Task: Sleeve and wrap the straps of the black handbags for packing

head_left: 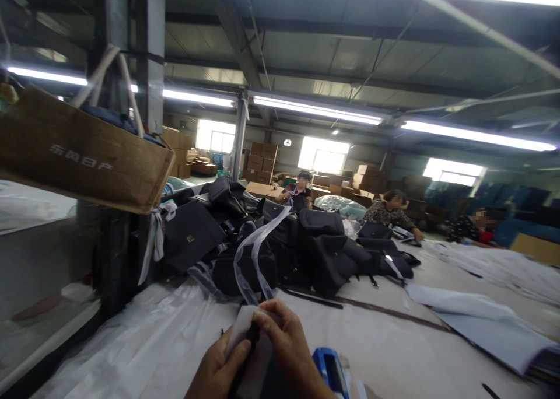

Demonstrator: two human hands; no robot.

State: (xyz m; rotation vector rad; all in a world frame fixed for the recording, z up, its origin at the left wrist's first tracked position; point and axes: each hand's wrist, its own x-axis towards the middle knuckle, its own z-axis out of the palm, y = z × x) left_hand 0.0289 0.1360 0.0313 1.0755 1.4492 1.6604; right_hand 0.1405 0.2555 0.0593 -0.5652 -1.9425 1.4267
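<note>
Both my hands meet at the bottom centre, around a black strap [252, 332] and a whitish translucent wrapping sheet [240, 324]. My left hand [221, 367] grips the strap from the left, thumb pressed on it. The bent fingers of my right hand [286, 343] pinch the strap and sheet near their upper end. Below my hands a dark surface shows in part; I cannot tell if it belongs to a bag. Clear plastic strips [245, 256] rise just beyond my fingers. A blue tape dispenser [329, 368] lies close to my right wrist.
Black bags [324, 256] lie heaped across the table. Plastic sheeting [144, 329] spreads at left; grey-white sheets [485, 323] lie at right. A brown tote [83, 148] hangs by a metal post [149, 55]. Several people [391, 212] sit beyond the heap.
</note>
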